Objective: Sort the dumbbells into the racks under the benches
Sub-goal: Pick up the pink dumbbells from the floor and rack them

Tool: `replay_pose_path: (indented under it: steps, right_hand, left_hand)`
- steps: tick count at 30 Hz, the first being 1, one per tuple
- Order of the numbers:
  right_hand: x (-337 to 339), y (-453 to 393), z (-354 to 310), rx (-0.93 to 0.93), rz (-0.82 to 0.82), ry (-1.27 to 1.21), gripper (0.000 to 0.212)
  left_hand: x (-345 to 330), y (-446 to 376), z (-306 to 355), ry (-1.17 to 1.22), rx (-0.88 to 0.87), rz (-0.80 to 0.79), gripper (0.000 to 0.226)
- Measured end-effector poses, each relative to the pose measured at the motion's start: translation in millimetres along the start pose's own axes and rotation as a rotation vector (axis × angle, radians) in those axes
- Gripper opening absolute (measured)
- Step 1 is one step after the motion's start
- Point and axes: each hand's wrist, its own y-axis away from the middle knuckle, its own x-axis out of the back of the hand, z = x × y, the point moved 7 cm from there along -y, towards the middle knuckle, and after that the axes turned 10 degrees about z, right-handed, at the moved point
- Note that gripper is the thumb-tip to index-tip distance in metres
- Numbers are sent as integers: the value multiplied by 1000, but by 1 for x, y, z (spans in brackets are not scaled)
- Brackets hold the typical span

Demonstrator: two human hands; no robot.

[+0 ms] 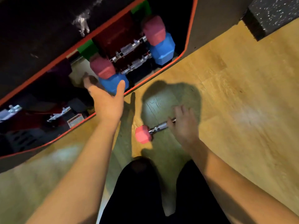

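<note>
Plainly, racking is mid-step; the right hand (183,122) is wrapped round the chrome handle of a pink dumbbell (143,134) over the wooden floor (234,94), just outside the rack (155,73); the left hand (107,101), fingers spread, is cupped against the near end of the blue dumbbell (113,84) racked beneath a red dumbbell (104,67); next, I judge, the pink one needs swinging forward into a free cradle, handle lined up with the others.

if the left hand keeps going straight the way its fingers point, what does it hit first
Most likely the near blue head of the blue dumbbell in the rack: the left hand is open, its thumb already at that head. Whether it touches yet is unclear.
</note>
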Motion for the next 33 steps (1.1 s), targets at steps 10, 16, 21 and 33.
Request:
replay_pose_path:
  steps: [10, 16, 21, 33]
  right_hand:
    - [-37, 9, 39, -80, -566, 106, 62]
    - [-37, 8, 38, -149, -532, 65, 63]
    - [-37, 7, 38, -152, -494, 18, 62]
    - [14, 4, 17, -167, -190, -489, 72]
  left_hand:
    - [-75, 156, -121, -333, -14, -474, 68]
    - [-82, 153, -125, -317, 38, -497, 71]
    - [-82, 149, -123, -334, 88, -515, 66]
    - [-9, 118, -58, -195, -92, -347, 72]
